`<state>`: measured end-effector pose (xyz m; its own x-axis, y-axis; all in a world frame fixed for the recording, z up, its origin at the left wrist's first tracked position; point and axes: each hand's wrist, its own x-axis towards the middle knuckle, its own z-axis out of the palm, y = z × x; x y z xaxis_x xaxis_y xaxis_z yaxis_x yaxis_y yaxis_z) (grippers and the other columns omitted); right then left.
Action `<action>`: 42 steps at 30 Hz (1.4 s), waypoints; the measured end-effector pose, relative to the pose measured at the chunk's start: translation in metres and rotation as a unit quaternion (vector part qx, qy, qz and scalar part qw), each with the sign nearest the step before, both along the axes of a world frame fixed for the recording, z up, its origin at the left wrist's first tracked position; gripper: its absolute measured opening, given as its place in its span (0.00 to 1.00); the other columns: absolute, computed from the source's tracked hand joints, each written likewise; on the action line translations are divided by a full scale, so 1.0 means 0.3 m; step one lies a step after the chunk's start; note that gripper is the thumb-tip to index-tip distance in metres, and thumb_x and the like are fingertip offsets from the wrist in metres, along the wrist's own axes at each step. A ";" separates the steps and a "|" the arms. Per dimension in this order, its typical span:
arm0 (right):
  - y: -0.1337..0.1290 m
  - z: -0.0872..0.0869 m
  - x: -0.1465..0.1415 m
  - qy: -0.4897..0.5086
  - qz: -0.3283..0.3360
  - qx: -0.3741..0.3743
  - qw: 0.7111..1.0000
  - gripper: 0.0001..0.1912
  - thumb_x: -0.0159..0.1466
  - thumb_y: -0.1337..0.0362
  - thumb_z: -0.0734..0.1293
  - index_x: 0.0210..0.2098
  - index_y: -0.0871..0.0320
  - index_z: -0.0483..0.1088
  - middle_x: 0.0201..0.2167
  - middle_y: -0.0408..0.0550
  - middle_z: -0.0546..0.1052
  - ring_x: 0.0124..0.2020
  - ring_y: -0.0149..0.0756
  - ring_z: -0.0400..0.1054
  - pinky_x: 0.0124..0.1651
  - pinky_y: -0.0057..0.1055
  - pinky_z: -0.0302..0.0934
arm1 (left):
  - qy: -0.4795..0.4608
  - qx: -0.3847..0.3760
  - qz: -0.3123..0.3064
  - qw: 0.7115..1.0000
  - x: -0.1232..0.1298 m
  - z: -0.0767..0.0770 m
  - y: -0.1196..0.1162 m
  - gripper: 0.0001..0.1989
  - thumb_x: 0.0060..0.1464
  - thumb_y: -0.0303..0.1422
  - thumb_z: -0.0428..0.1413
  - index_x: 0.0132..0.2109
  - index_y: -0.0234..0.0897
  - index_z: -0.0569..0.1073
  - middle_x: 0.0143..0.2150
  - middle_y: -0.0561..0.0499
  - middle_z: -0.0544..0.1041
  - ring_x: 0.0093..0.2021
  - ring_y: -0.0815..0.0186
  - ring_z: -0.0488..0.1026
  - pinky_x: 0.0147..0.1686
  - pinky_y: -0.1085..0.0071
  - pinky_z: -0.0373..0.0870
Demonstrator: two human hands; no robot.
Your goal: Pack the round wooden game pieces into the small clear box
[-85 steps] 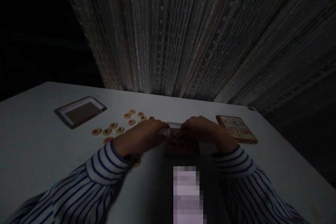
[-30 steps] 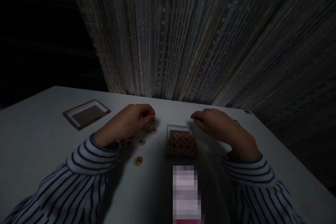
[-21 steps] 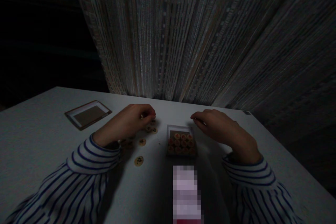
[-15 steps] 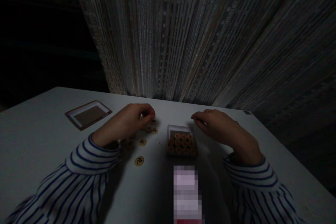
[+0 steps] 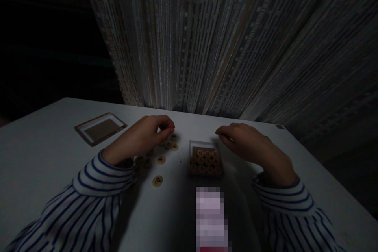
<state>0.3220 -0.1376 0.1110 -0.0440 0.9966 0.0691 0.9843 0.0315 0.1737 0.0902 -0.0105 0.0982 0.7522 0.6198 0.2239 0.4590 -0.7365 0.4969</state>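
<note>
Tabletop [image 5: 59, 157] is stretching beneath you, and you seem to be pausing between handlings. Your right hand [image 5: 251, 143] is hanging loosely curled, fingertips slightly parted, showing no hold. Your left hand [image 5: 141, 138] is nearly closing its tips — I cannot tell whether on anything. The box [image 5: 203, 144] between them is holding rows of discs; loose pieces [image 5: 157, 181] are lying leftward — likely calling for a light rim pinch.

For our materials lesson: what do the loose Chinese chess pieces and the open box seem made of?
Loose Chinese chess pieces: probably wood, possibly plastic, smooth-looking; tan discs with dark characters.
Open box: perhaps cardboard; pale wall, brownish floor, finish too dark to judge.
</note>
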 end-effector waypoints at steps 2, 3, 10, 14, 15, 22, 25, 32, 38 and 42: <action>0.000 0.001 -0.004 0.008 0.009 0.021 1.000 0.14 0.63 0.65 0.56 0.41 0.56 0.71 0.36 0.49 0.76 0.37 0.38 0.69 0.36 0.30 0.57 | -0.010 0.001 0.007 1.000 -0.003 -0.002 0.002 0.13 0.53 0.38 0.48 0.38 0.36 0.73 0.32 0.51 0.76 0.31 0.66 0.72 0.32 0.73 0.65; 0.001 0.002 -0.008 0.012 0.015 0.035 0.999 0.14 0.63 0.66 0.56 0.41 0.57 0.71 0.36 0.49 0.76 0.38 0.38 0.69 0.37 0.31 0.58 | -0.015 0.003 0.010 1.000 -0.005 -0.002 0.004 0.13 0.53 0.38 0.48 0.39 0.36 0.72 0.33 0.51 0.76 0.32 0.66 0.72 0.32 0.73 0.66; 0.005 0.009 -0.042 0.039 0.067 0.118 0.990 0.12 0.61 0.68 0.59 0.40 0.60 0.72 0.35 0.51 0.77 0.38 0.39 0.70 0.41 0.34 0.60 | -0.059 0.024 0.030 0.997 -0.034 0.018 0.017 0.14 0.53 0.41 0.49 0.38 0.36 0.72 0.33 0.53 0.76 0.31 0.67 0.71 0.33 0.74 0.66; 0.006 0.006 -0.055 0.052 0.086 0.174 0.980 0.12 0.61 0.68 0.59 0.39 0.61 0.72 0.35 0.52 0.77 0.37 0.39 0.69 0.40 0.35 0.61 | -0.075 0.038 0.033 0.996 -0.060 0.041 0.020 0.14 0.53 0.41 0.49 0.38 0.36 0.73 0.33 0.52 0.76 0.31 0.67 0.71 0.30 0.75 0.65; 0.008 0.007 -0.060 0.056 0.087 0.187 0.977 0.12 0.61 0.68 0.59 0.40 0.61 0.72 0.35 0.52 0.77 0.37 0.39 0.69 0.40 0.36 0.61 | -0.079 0.044 0.033 0.995 -0.067 0.047 0.021 0.14 0.53 0.41 0.49 0.38 0.36 0.73 0.33 0.52 0.76 0.31 0.67 0.71 0.31 0.75 0.65; 0.053 0.031 -0.133 0.088 0.109 0.225 0.964 0.12 0.60 0.68 0.60 0.40 0.62 0.72 0.37 0.52 0.77 0.39 0.41 0.69 0.42 0.37 0.60 | -0.094 0.042 0.047 0.994 -0.102 0.077 0.020 0.14 0.53 0.40 0.50 0.39 0.36 0.73 0.35 0.52 0.76 0.34 0.67 0.72 0.34 0.74 0.68; 0.083 0.040 -0.175 0.102 0.118 0.215 0.964 0.12 0.61 0.67 0.61 0.41 0.61 0.71 0.39 0.51 0.77 0.41 0.41 0.68 0.44 0.37 0.59 | -0.097 0.035 0.047 0.994 -0.110 0.087 0.011 0.13 0.54 0.39 0.50 0.39 0.37 0.73 0.35 0.53 0.76 0.35 0.66 0.72 0.35 0.74 0.68; 0.139 0.039 -0.238 0.110 0.118 0.196 0.967 0.13 0.61 0.65 0.60 0.43 0.60 0.71 0.41 0.50 0.76 0.42 0.41 0.67 0.45 0.37 0.56 | -0.092 0.035 0.048 0.994 -0.124 0.091 0.014 0.14 0.54 0.41 0.50 0.40 0.37 0.73 0.36 0.53 0.76 0.34 0.67 0.72 0.34 0.74 0.69; 0.167 0.000 -0.245 0.083 0.132 0.177 0.972 0.13 0.61 0.66 0.59 0.42 0.59 0.71 0.40 0.50 0.76 0.41 0.40 0.67 0.43 0.35 0.55 | -0.085 0.034 0.056 0.994 -0.146 0.099 0.022 0.15 0.53 0.41 0.51 0.41 0.37 0.73 0.37 0.52 0.76 0.33 0.68 0.72 0.31 0.76 0.68; 0.171 -0.017 -0.251 0.070 0.135 0.170 0.974 0.12 0.61 0.66 0.59 0.41 0.58 0.72 0.39 0.50 0.76 0.40 0.39 0.66 0.41 0.34 0.54 | -0.083 0.030 0.060 0.994 -0.155 0.102 0.016 0.14 0.53 0.40 0.51 0.42 0.38 0.73 0.35 0.53 0.76 0.33 0.68 0.72 0.33 0.75 0.68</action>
<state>0.2466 -0.0863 0.1059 -0.2669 0.8691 0.4164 0.9631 0.2555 0.0841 0.0436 -0.0057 0.1287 0.6230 0.6843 0.3789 0.4603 -0.7124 0.5297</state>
